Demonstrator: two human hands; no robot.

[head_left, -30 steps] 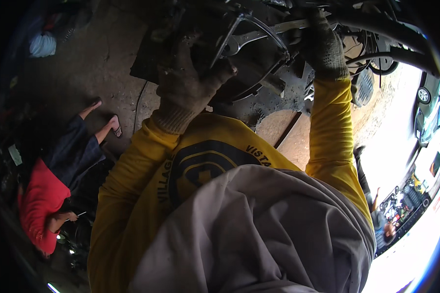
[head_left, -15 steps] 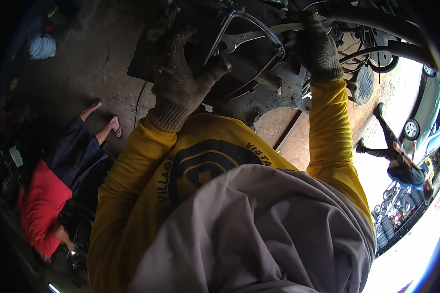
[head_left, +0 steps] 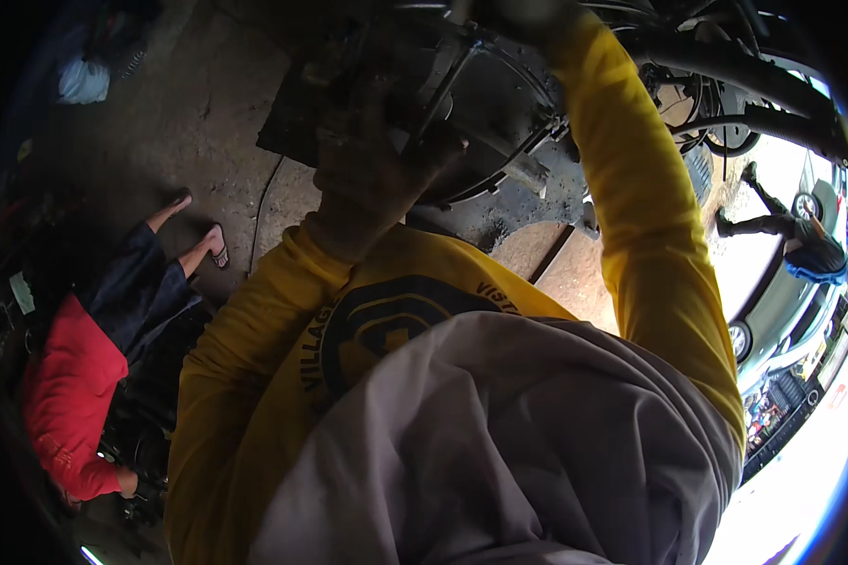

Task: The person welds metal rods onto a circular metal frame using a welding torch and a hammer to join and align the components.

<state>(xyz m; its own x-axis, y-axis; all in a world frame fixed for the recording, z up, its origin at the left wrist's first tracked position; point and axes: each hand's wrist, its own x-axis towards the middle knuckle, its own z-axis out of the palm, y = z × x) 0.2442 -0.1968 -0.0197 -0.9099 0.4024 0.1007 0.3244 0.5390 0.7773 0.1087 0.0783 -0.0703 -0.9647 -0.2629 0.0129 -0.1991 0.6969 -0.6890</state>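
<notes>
My left hand, in a dirty knitted glove, lies in shadow beside a dark metal frame of bent rods. Its thumb points right, spread from the fingers, and I see nothing held in it. At the top edge, my gloved right hand is smeared by motion and partly cut off. A pale blurred streak, apparently the wrench, juts from its left side. The rod frame stands over a dark, greasy metal plate.
Thick black hoses run across the upper right. To the left, a person in a red shirt bends over dark machinery. Another person walks outside near a parked car. A white bag lies at the upper left.
My right hand has swung up and left to the top edge, and the wrench has left its place across the rod frame. My left hand has shifted slightly right and down. The outside walker has moved.
</notes>
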